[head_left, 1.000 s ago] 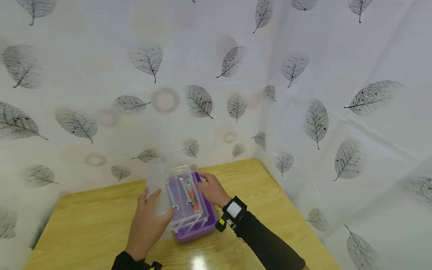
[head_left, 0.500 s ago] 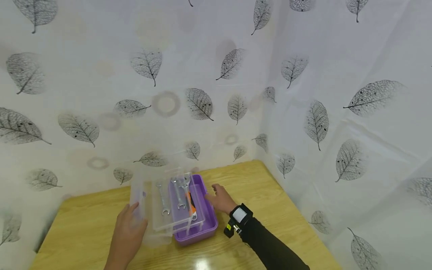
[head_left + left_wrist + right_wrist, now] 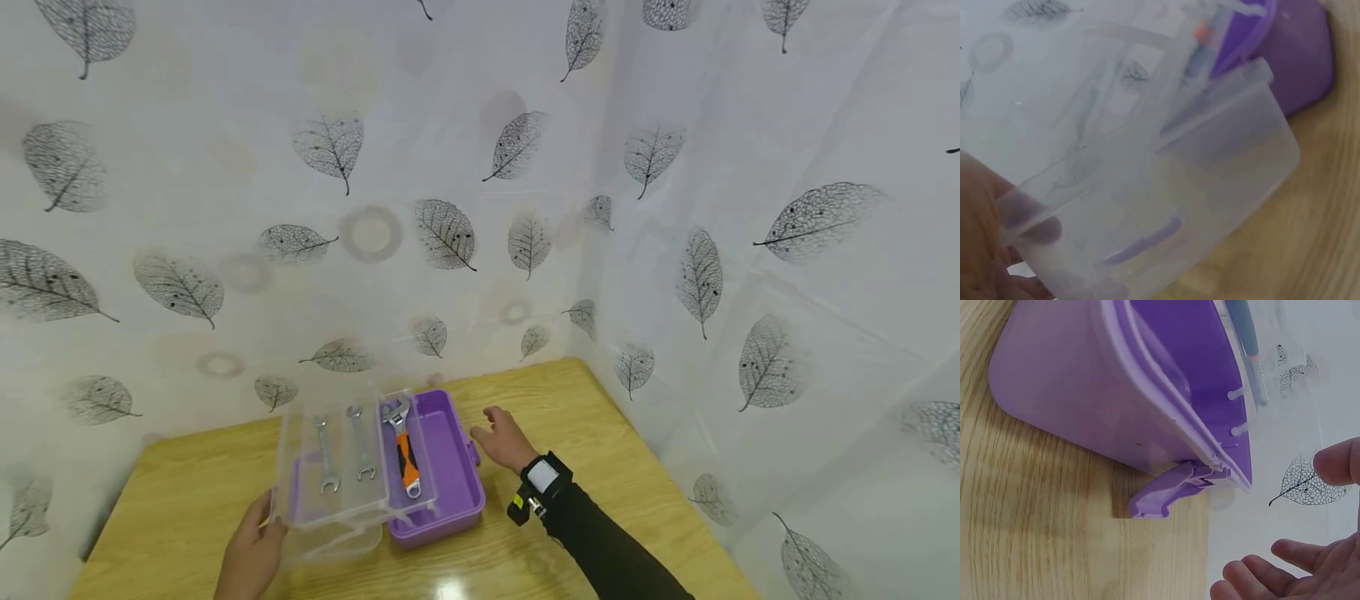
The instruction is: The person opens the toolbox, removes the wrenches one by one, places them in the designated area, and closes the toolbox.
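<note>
Swung farther left, clear lid (image 3: 337, 543) and trays (image 3: 342, 457) of wrenches (image 3: 407, 458) fan out from the purple box (image 3: 441, 530) on the bench (image 3: 543, 383), left hand (image 3: 251, 546) gripping the lid's edge, probably against a drop, right hand (image 3: 506, 440) near latch (image 3: 473, 453), fingers loosely spread, holding nothing.

A purple box (image 3: 1079, 394) stands on the table (image 3: 1029, 506), short of the table's edge, with a latch (image 3: 1163, 492) jutting from its side. Clear plastic pegs (image 3: 1235, 394) and part of a tool (image 3: 1245, 331) show at the box's far side. The right hand (image 3: 1322, 575), fingers parted, hangs apart from the box before a leaf-print sheet (image 3: 1241, 525).
</note>
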A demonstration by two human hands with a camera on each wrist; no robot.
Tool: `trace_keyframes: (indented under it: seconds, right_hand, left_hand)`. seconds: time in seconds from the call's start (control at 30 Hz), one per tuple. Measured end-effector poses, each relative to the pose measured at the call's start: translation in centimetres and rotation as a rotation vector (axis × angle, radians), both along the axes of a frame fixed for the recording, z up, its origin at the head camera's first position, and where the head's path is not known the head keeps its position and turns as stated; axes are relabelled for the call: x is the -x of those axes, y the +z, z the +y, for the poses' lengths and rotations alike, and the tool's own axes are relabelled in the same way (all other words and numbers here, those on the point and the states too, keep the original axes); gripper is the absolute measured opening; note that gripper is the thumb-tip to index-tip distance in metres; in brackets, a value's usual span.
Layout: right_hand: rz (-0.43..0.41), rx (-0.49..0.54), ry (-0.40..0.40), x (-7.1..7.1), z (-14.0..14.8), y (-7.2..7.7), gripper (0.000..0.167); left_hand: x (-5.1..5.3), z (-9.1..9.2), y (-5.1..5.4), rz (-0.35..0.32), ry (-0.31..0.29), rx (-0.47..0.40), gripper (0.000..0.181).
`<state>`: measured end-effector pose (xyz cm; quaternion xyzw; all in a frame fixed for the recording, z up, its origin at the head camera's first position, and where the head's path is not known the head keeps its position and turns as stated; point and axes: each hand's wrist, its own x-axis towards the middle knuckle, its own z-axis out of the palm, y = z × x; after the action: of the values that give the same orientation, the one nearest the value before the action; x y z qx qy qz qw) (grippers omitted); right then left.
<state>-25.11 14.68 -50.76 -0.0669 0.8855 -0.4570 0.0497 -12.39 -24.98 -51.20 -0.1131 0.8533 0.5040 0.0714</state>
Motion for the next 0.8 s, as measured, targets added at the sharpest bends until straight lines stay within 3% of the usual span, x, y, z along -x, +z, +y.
trace_keyframes:
  seconds: [0.2, 0.3, 0.37, 0.47, 0.53, 0.6, 0.67, 0.8]
  right_hand:
    - [0.085, -0.103, 0.021, 0.0, 0.1, -0.4, 0.063]
    - [0.185, -0.216, 0.038, 0.2, 0.3, -0.3, 0.062]
    - [0.248, -0.269, 0.044, 0.5, 0.5, 0.0, 0.062]
    - [0.304, -0.328, 0.047, 1.3, 0.8, 0.7, 0.065]
    - [0.343, -0.390, 0.046, 2.0, 0.9, 1.1, 0.067]
    - [0.389, -0.445, 0.038, 2.6, 1.1, 1.5, 0.069]
    - [0.439, -0.495, 0.022, 3.3, 1.2, 1.8, 0.071]
    - [0.515, -0.578, -0.029, 4.5, 1.1, 2.1, 0.076]
  left_hand:
    - [0.1, -0.8, -3.9, 0.008, 0.013, 0.121, 0.058]
    - [0.0, -1.0, -4.9, 0.024, 0.021, 0.150, 0.055]
    - [0.0, -1.4, -4.9, 0.014, 0.016, 0.156, 0.055]
    - [0.6, -2.9, -4.1, -0.006, -0.018, 0.164, 0.063]
    - [1.2, -4.3, -3.0, -0.027, -0.046, 0.210, 0.076]
    - [2.1, -5.4, -1.4, 0.003, -0.060, 0.302, 0.087]
    - [3.0, -6.1, 0.3, 0.096, -0.062, 0.443, 0.092]
    - [4.2, -5.5, 3.1, 0.336, -0.014, 0.626, 0.090]
